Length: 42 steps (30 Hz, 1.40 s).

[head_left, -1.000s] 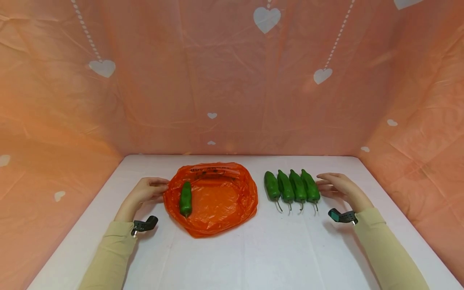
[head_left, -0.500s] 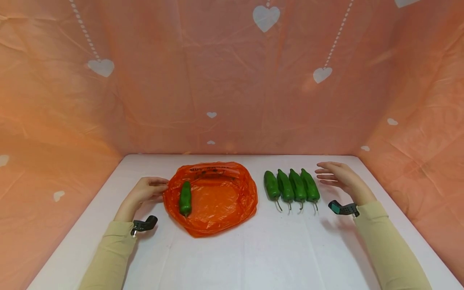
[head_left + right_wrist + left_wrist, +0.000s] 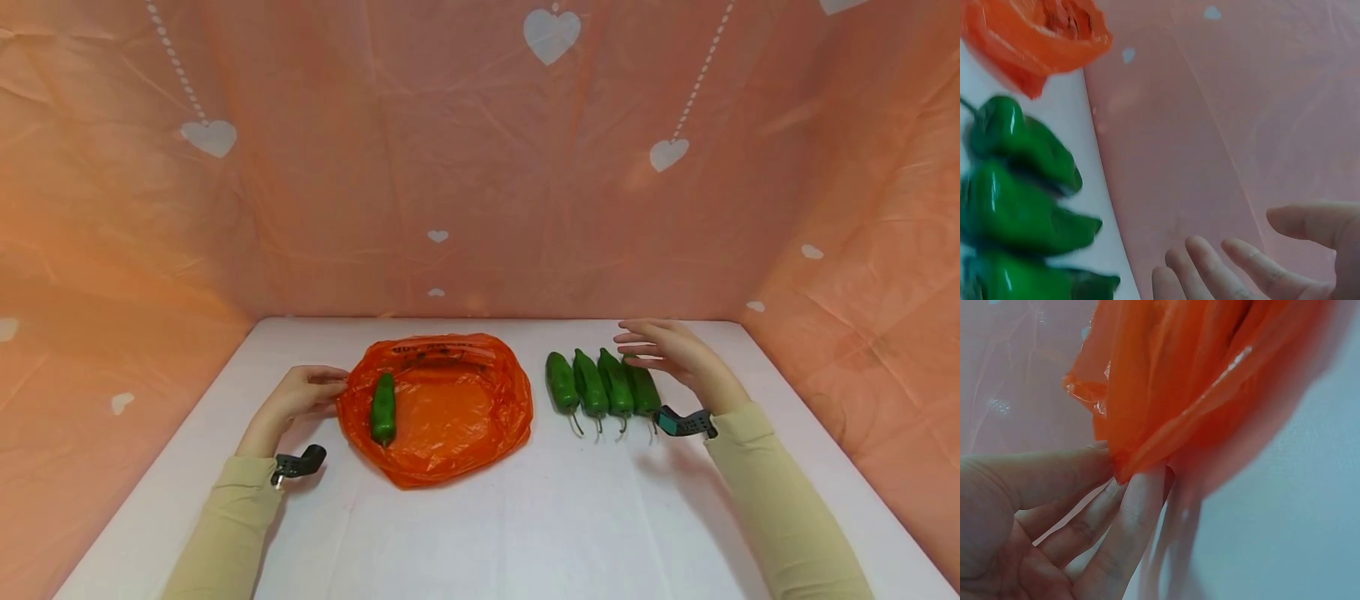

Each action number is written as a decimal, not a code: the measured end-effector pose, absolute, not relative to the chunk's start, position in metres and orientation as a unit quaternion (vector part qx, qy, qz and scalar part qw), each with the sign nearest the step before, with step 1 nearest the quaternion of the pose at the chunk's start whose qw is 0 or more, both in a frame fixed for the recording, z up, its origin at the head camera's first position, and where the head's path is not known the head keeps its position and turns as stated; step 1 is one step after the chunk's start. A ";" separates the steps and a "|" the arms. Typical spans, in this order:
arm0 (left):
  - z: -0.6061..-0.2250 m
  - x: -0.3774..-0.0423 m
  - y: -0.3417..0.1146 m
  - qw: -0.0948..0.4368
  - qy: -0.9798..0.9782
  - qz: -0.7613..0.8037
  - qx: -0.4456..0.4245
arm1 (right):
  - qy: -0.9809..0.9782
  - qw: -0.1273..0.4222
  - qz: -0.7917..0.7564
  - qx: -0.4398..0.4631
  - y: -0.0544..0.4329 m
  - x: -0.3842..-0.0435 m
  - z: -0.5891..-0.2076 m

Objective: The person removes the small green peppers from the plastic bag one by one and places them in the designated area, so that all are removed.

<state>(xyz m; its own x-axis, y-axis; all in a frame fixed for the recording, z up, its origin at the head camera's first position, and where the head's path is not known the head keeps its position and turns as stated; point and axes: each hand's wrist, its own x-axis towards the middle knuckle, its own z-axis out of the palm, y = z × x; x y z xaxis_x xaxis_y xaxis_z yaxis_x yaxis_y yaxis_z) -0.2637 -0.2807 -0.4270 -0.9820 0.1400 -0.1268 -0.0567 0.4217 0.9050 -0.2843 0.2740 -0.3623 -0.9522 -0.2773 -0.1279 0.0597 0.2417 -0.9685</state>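
An orange plastic bag lies spread with its mouth up, and one green pepper rests inside at its left. My left hand is at the bag's left rim. In the left wrist view, the thumb and fingertips pinch the bag's edge. To the right of the bag, several green peppers stand in a side-by-side row, stems toward me. Over the far end of the rightmost pepper hovers my right hand, fingers spread and holding nothing. It partly hides that pepper's tip.
A white cloth-covered table lies beneath everything. Orange sheeting with white hearts rises at the back and along both sides. A dark wrist camera sticks out from the right wrist, another camera from the left.
My right hand has lifted from beside the rightmost pepper, then moved left over its far end. The left hand, bag and peppers stay put.
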 end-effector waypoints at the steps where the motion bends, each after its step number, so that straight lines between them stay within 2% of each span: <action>1: -0.427 -0.264 -0.281 0.092 0.838 0.537 0.025 | 0.775 0.140 -0.612 -0.075 0.270 -0.285 -0.362; 27: -0.431 -0.263 -0.280 0.091 0.837 0.539 0.021 | 0.739 0.178 -0.635 -0.136 0.181 -0.288 -0.354; 42: -0.429 -0.263 -0.280 0.091 0.839 0.536 0.022 | 0.714 0.235 -0.637 -0.172 0.124 -0.289 -0.370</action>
<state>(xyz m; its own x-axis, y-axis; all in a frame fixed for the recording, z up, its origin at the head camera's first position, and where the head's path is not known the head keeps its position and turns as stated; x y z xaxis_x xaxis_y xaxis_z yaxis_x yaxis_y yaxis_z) -0.2633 -0.2801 -0.4286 -0.9824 0.1346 -0.1297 -0.0612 0.4238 0.9037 -0.2885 0.1239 -0.3702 -0.8307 -0.5444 -0.1167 0.0537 0.1304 -0.9900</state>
